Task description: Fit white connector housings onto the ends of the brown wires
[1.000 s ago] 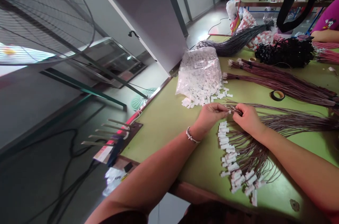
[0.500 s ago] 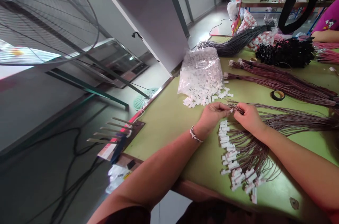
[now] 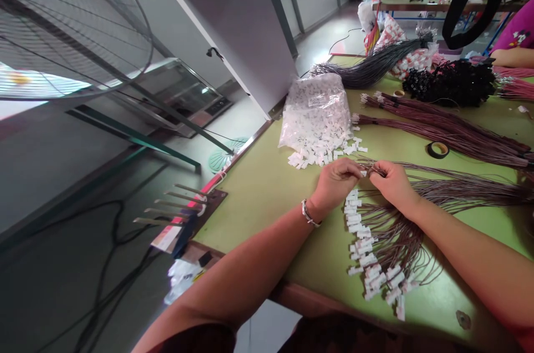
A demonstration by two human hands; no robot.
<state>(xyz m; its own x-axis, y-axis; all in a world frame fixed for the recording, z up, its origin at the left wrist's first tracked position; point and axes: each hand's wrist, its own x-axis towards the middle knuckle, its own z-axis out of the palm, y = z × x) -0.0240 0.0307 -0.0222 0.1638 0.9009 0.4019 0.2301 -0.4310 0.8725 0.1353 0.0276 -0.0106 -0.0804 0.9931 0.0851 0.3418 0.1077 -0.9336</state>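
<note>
My left hand [image 3: 339,178] is closed, thumb and finger pinching a small white plastic connector [image 3: 364,174]. Beside it my right hand [image 3: 390,179] is closed around the ends of thin brown wires [image 3: 442,175]. The two hands almost meet, with wire tips showing between them. Below them lies a fanned row of white connectors [image 3: 354,219] fitted on brown wires [image 3: 403,236]. A clear plastic bag [image 3: 319,105] full of white connectors stands just beyond my left hand, and loose connectors [image 3: 311,155] spill from its mouth.
Bundled brown wires [image 3: 442,130], a roll of black tape [image 3: 438,149], a black pile of parts [image 3: 453,83] and dark wires [image 3: 375,64] lie farther back on the green table [image 3: 250,197]. A metal-pronged holder [image 3: 179,211] sits at the left edge. Another person's arm [image 3: 513,57] shows far right.
My left hand has turned slightly, its fingers curling more around the connector, which shows a little more clearly. My right hand stays almost in place on the wires.
</note>
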